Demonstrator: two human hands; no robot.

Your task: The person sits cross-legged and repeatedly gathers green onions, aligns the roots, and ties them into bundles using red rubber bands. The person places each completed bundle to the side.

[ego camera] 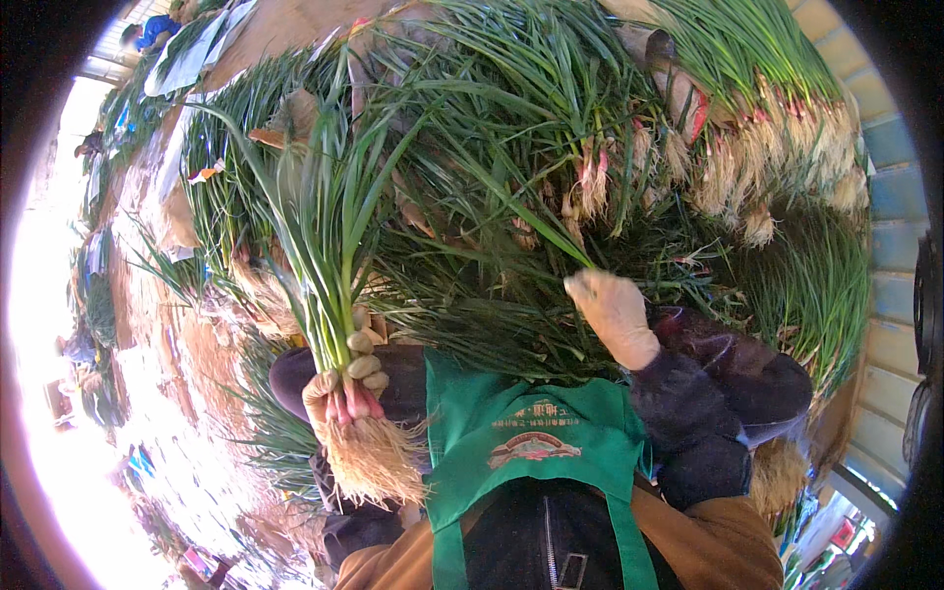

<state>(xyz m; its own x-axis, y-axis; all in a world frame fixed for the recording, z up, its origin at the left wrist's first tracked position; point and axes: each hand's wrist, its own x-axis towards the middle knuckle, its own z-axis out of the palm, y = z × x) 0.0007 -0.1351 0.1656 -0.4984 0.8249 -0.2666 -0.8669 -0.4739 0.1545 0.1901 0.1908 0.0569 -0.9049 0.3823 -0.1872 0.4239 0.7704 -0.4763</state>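
Observation:
A bunch of green onions [343,287] with pinkish bases stands upright in my left hand [361,369], its long pale roots [376,457] hanging below my fist. That hand's fingers look grey and coated or gloved. Farther right, my right hand [612,317] is closed and slightly blurred. A long green onion leaf [546,228] runs from its fingertips up and to the left. Under and beyond that hand lies a heap of loose green leaves [501,310], just in front of the green apron [531,420] on my body.
Piled green onions [516,66] lie ahead, with more rooted bunches [774,140] at upper right and another pile [818,287] at right. Onions with roots [258,284] lie at left. A metal-panelled wall [896,258] borders the right. Far off at upper left is another person [155,31].

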